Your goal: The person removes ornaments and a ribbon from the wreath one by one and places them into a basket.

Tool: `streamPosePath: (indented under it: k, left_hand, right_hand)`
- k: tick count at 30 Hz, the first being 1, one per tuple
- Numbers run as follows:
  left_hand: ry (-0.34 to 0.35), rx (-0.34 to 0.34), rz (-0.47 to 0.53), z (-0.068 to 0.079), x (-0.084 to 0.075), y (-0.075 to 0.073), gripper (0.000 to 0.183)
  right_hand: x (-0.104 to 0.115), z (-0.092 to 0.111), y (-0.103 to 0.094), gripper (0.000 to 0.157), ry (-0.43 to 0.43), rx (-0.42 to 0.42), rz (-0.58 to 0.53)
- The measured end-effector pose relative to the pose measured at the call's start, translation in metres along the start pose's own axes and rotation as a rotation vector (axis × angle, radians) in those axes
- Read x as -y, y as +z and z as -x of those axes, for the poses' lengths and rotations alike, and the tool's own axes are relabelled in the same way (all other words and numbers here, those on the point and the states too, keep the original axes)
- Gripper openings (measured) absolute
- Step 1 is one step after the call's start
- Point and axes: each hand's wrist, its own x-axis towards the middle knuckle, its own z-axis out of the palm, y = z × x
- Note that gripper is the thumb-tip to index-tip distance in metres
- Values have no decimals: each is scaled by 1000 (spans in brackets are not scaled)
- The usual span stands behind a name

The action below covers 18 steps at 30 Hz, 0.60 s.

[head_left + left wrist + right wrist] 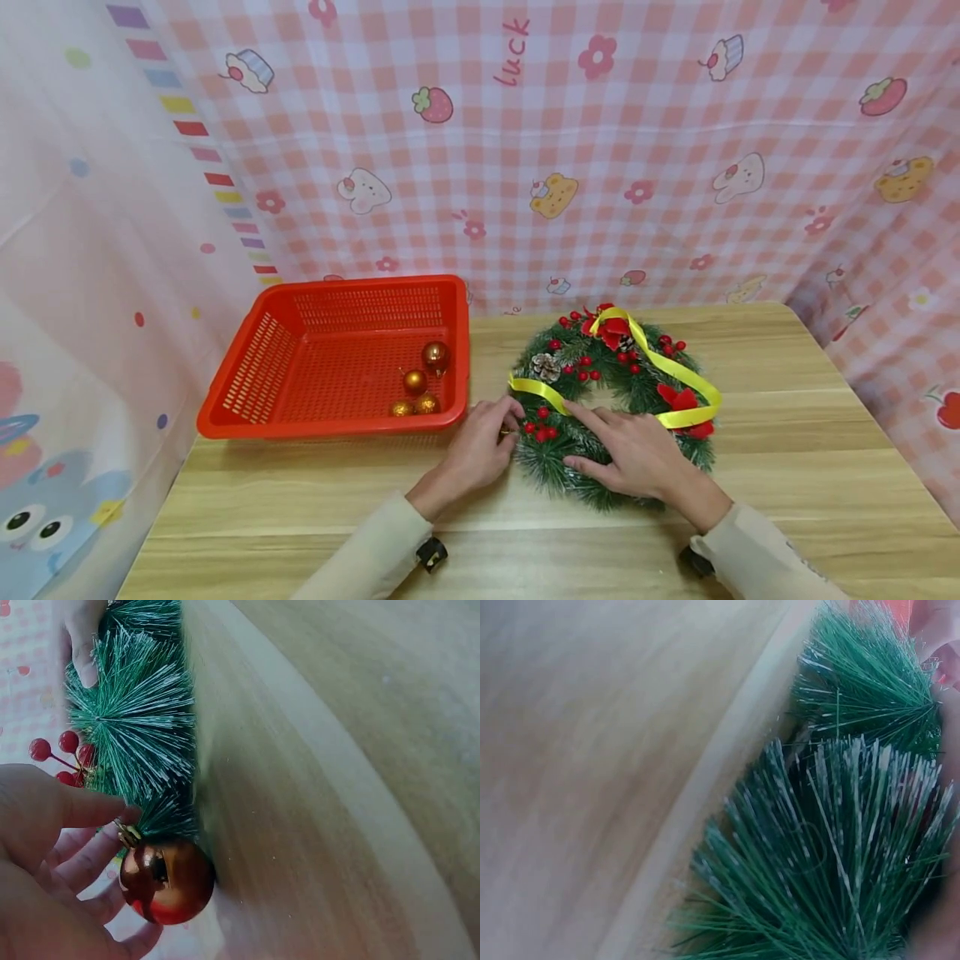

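Note:
A green wreath (551, 462) with red berries, red flowers and pinecones lies on the table, a yellow ribbon (693, 375) looped over it. At the wreath's left edge, my left hand (476, 442) pinches the cap of a shiny copper-gold Christmas bauble (166, 881) between thumb and finger. That bauble is mostly hidden by the hand in the head view. My right hand (641, 454) rests on the wreath's front part with index finger and thumb extended, the index fingertip by the ribbon. Only green needles (832, 847) and a blurred edge of that hand show in the right wrist view.
A red plastic basket (330, 429) stands left of the wreath, with several gold baubles (436, 355) in its right end. The wooden table (795, 467) extends to the right and front. A pink checked cloth (480, 167) hangs behind it.

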Motion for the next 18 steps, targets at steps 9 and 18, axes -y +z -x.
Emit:
streamPosePath:
  k: [9, 18]
  left_hand:
    - [54, -43, 104, 2, 0, -4, 21]
    - [0, 18, 185, 6, 1, -5, 21]
  right_hand:
    - [1, 0, 1, 76, 4, -5, -8]
    - [1, -1, 0, 75, 18, 9, -4]
